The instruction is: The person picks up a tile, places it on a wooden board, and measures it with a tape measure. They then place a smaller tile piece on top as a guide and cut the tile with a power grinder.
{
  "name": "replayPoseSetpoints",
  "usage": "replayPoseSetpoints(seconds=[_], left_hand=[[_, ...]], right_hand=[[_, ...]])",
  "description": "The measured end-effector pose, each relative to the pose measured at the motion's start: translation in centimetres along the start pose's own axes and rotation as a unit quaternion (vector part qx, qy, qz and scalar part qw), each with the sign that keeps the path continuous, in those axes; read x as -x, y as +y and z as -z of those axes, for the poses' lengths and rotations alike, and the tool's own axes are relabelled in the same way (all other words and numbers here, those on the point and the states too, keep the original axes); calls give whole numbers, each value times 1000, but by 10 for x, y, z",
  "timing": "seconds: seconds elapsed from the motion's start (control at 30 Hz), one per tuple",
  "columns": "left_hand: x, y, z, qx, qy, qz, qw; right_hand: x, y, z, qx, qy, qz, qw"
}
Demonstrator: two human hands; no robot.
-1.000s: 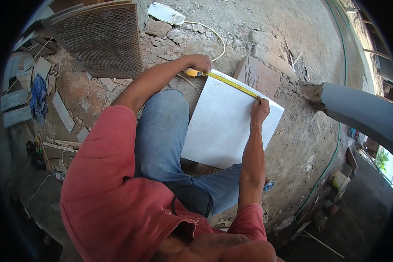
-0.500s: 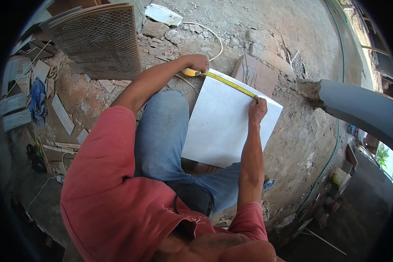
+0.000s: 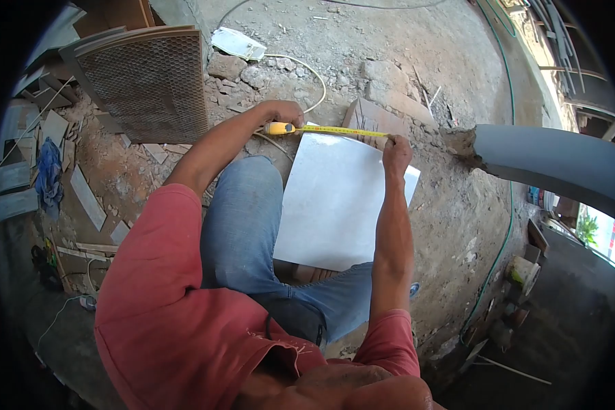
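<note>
A yellow tape measure is in my left hand, whose fingers close over its case near the far left corner of a white tile. Its yellow blade is pulled out to the right along the tile's far side. My right hand pinches the blade's free end near the tile's far right part. Toward the right, the blade angles off the tile's far edge, over a brownish slab behind it. The tile lies flat in front of my knees, and my right forearm covers part of it.
Ribbed tiles stand upright at the left, near broken tile pieces and a blue cloth. A white box with a cable lies beyond. At the right are a grey pipe and a green hose.
My right hand has moved the tape's end away from me, off the tile's surface toward its far edge. My left hand still holds the case. The camera view has shifted slightly.
</note>
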State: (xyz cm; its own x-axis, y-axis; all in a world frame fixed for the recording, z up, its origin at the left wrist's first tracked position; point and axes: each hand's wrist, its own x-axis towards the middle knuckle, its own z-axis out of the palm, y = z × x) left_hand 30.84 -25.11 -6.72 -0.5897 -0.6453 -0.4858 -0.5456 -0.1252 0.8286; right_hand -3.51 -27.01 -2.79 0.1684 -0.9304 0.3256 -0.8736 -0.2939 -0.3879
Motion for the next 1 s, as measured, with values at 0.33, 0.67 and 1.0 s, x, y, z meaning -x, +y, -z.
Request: replayPoseSetpoints(seconds=[0.33,0.67,1.0], left_hand=[[51,-1,-18,462,-124,4,878],[120,-33,-109,449,79,61,888],[179,-114,-196,585,333,155,723]], right_hand=[[8,-115,11,-119,-114,133,977],[113,-132,17,-237,-252,21,938],[258,128,188,-88,-54,-422,901]])
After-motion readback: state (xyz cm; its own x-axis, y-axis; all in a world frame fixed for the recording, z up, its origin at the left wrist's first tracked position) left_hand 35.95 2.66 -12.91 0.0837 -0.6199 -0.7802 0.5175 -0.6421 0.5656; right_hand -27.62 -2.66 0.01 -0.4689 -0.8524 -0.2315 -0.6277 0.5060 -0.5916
